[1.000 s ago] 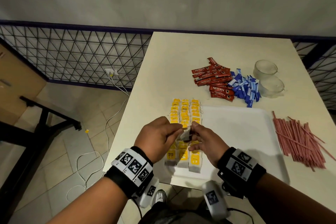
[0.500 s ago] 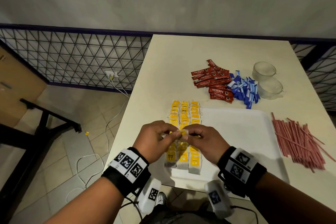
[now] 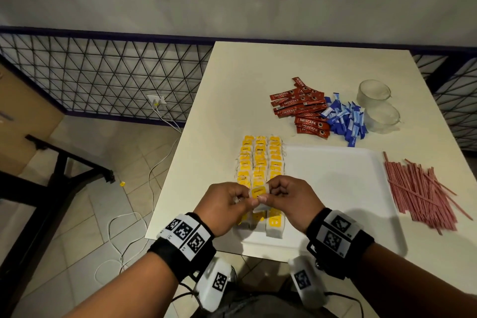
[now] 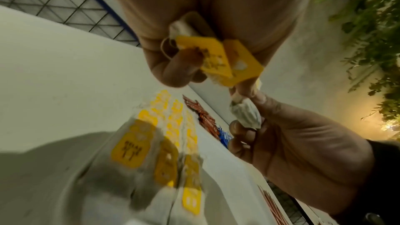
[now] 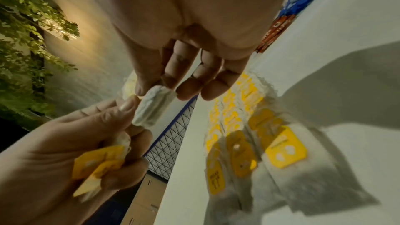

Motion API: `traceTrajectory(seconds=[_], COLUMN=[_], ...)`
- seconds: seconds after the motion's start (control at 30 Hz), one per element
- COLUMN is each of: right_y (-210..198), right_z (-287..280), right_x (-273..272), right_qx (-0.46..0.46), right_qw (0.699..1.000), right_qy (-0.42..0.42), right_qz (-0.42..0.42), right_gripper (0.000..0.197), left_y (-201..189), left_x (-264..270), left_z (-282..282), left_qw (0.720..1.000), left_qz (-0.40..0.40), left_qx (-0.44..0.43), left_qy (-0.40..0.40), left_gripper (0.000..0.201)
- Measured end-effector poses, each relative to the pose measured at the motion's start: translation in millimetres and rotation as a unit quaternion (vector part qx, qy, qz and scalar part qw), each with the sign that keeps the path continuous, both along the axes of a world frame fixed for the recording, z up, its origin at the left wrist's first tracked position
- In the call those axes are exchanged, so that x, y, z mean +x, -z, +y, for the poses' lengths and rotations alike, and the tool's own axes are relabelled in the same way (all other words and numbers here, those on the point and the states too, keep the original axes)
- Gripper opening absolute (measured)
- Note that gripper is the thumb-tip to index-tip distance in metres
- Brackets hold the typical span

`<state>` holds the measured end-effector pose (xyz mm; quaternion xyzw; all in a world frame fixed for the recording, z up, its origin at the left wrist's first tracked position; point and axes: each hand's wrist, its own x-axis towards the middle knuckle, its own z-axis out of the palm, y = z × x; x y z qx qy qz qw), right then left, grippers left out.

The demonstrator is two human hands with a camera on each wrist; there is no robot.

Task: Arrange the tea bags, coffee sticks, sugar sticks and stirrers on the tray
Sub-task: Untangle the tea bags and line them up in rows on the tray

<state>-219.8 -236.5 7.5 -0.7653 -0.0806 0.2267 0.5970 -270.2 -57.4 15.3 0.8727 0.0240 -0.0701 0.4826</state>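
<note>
Both hands, left point(image 3: 224, 206) and right point(image 3: 291, 203), pinched tea bags point(image 3: 258, 193) above the tray point(image 3: 335, 183), hiding three rows point(image 3: 260, 160); two glasses point(image 3: 377, 106) beyond the tray.

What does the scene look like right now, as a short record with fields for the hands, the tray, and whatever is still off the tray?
left hand: grips tea bags with yellow tags
right hand: pinches a tea bag
tray: white, three rows of tea bags along its left side
coffee sticks: red pile on the table, beyond the tray
sugar sticks: blue pile beside the coffee sticks
stirrers: heap on the table, right of the tray
glass cups: two, far right
</note>
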Motion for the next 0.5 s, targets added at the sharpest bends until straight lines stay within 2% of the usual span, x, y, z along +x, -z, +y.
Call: traceTrajectory(seconds=[0.07, 0.13, 0.2, 0.27, 0.33, 0.43, 0.5], right_y=[7.7, 18.2, 29.2, 36.9, 40.9, 43.9, 46.0], right_z=[-2.8, -11.0, -25.3, -36.6, -40.7, -40.4, -40.1], right_x=[-3.8, -7.2, -10.5, -14.4, -18.9, -23.3, -25.0], right_qx=[-0.041, -0.13, -0.23, -0.289, -0.318, -0.33, -0.337], right_qw=[0.999, 0.991, 0.971, 0.948, 0.932, 0.923, 0.919], right_qy=[-0.017, -0.021, -0.047, -0.1, -0.146, -0.166, -0.175], right_qz=[0.011, -0.004, -0.055, -0.085, -0.089, -0.103, -0.103], right_gripper=[0.022, 0.018, 0.018, 0.017, 0.014, 0.004, 0.008], left_y=[10.0, 22.2, 33.0, 40.1, 43.4, 43.6, 44.4], left_x=[-5.2, -9.3, -13.5, -16.5, -17.8, -18.6, -17.6], left_z=[-1.7, -0.7, -1.7, -3.3, -5.5, -8.9, -11.7], left_qw=[0.998, 0.993, 0.985, 0.978, 0.975, 0.969, 0.965], left_qz=[0.06, 0.11, 0.152, 0.18, 0.194, 0.203, 0.207], left_qx=[0.003, 0.035, 0.08, 0.097, 0.107, 0.122, 0.14], left_qy=[0.001, 0.008, 0.025, 0.029, 0.035, 0.063, 0.08], left_gripper=[0.035, 0.035, 0.038, 0.039, 0.032, 0.025, 0.025])
